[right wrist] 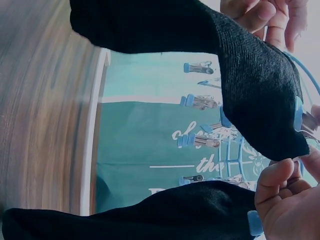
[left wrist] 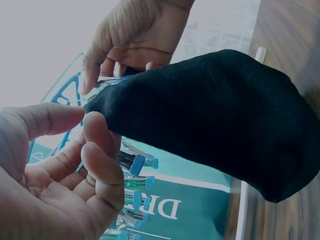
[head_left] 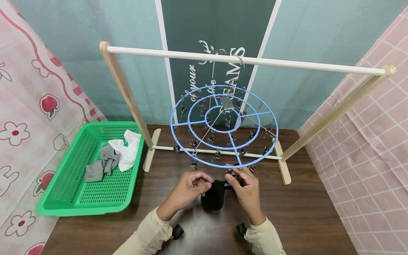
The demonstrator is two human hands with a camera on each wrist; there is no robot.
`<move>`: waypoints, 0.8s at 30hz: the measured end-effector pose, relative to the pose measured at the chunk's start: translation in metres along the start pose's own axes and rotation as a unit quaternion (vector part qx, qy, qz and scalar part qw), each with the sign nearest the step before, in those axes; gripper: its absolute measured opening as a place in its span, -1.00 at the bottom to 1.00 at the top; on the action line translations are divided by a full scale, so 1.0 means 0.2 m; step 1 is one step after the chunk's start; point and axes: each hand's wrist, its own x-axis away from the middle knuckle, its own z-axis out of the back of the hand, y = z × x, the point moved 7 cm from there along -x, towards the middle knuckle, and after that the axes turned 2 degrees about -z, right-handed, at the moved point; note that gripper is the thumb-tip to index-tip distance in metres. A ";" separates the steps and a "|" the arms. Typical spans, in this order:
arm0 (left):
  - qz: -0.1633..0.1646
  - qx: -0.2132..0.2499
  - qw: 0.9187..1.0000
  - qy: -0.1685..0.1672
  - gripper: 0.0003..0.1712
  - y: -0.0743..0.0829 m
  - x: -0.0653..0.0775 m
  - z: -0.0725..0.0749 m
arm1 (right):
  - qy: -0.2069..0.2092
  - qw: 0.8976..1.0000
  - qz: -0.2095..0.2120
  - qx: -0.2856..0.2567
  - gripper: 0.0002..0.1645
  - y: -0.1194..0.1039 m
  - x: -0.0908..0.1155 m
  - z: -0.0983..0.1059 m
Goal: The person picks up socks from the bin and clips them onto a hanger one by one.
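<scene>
A black sock (head_left: 213, 196) hangs by its cuff below the front rim of a blue round clip hanger (head_left: 205, 163). My left hand (head_left: 191, 186) pinches one corner of the cuff between thumb and forefinger, as the left wrist view shows. At the cuff's other side, my right hand (head_left: 247, 187) pinches a metal clip (right wrist: 311, 125) with blue tips, its fingertips against the sock's edge. In the right wrist view a second black sock (right wrist: 200, 205) hangs beside that hand, with a blue-tipped clip (right wrist: 255, 223) at its end. My right hand mostly hides it in the head view.
The hanger hooks onto the white bar (head_left: 191, 55) of a wooden stand and carries several other clips. On the left, a green basket (head_left: 51, 198) holds a grey sock-like cloth (head_left: 94, 171) and a white one (head_left: 129, 152). Curtains (head_left: 376, 141) border the brown table (head_left: 306, 219).
</scene>
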 end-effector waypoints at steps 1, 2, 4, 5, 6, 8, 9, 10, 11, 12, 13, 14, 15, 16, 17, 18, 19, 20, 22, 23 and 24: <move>0.000 0.002 1.000 0.001 -0.86 0.00 0.00 0.00 | -0.001 1.000 -0.002 -0.003 -0.71 0.00 0.00 0.00; 0.002 0.004 1.000 0.003 -0.86 0.00 0.01 0.01 | -0.002 1.000 -0.003 -0.005 -0.71 0.00 0.00 0.00; 0.006 0.006 1.000 0.006 -0.87 0.00 0.01 0.01 | -0.003 1.000 -0.007 -0.013 -0.70 0.01 0.00 0.01; 0.009 0.005 1.000 0.007 -0.87 0.01 0.01 0.02 | -0.003 1.000 -0.010 -0.016 -0.70 0.01 0.00 0.01; 0.012 0.003 1.000 0.009 -0.88 0.01 0.02 0.02 | -0.004 1.000 -0.012 -0.019 -0.70 0.02 0.00 0.01; 0.016 0.000 1.000 0.012 -0.88 0.01 0.02 0.03 | -0.005 1.000 -0.016 -0.025 -0.70 0.03 0.00 0.01; 0.016 -0.002 1.000 0.013 -0.88 0.01 0.03 0.04 | -0.004 0.999 -0.017 -0.027 -0.70 0.03 0.00 0.02; 0.016 -0.005 1.000 0.015 -0.87 0.01 0.03 0.05 | -0.005 0.999 -0.018 -0.028 -0.70 0.03 0.00 0.02; 0.018 -0.007 1.000 0.017 -0.88 0.02 0.04 0.06 | -0.004 0.999 -0.019 -0.028 -0.70 0.04 0.00 0.02; 0.017 -0.010 1.000 0.019 -0.88 0.02 0.04 0.07 | -0.004 0.999 -0.019 -0.028 -0.71 0.04 0.00 0.02; 0.016 -0.012 1.000 0.021 -0.88 0.02 0.05 0.07 | -0.003 0.999 -0.018 -0.027 -0.71 0.04 0.00 0.03; 0.015 -0.016 0.999 0.024 -0.88 0.02 0.05 0.08 | -0.001 0.999 -0.019 -0.027 -0.71 0.04 0.00 0.03; 0.014 -0.019 0.999 0.026 -0.89 0.03 0.05 0.09 | 0.000 0.999 -0.019 -0.026 -0.72 0.04 0.00 0.04; 0.014 -0.021 0.999 0.030 -0.89 0.03 0.06 0.10 | 0.001 0.999 -0.019 -0.026 -0.72 0.04 0.00 0.04; 0.014 -0.023 0.999 0.032 -0.89 0.03 0.06 0.11 | 0.001 0.999 -0.019 -0.025 -0.73 0.05 0.00 0.04; 0.014 -0.024 0.999 0.035 -0.89 0.03 0.06 0.12 | 0.001 1.000 -0.020 -0.024 -0.74 0.05 0.00 0.05; 0.015 -0.026 0.999 0.038 -0.89 0.03 0.07 0.13 | 0.002 0.999 -0.021 -0.024 -0.74 0.05 -0.01 0.05; 0.017 -0.029 0.999 0.041 -0.88 0.03 0.07 0.14 | 0.002 0.999 -0.022 -0.024 -0.75 0.05 -0.01 0.05; 0.017 -0.033 0.998 0.046 -0.88 0.03 0.08 0.16 | 0.002 0.999 -0.023 -0.021 -0.78 0.05 -0.01 0.06; 0.017 -0.036 0.998 0.048 -0.88 0.03 0.08 0.17 | 0.004 1.000 -0.024 -0.020 -0.79 0.05 -0.01 0.06; 0.017 -0.037 0.998 0.049 -0.87 0.03 0.08 0.18 | 0.005 0.999 -0.025 -0.019 -0.80 0.05 -0.01 0.06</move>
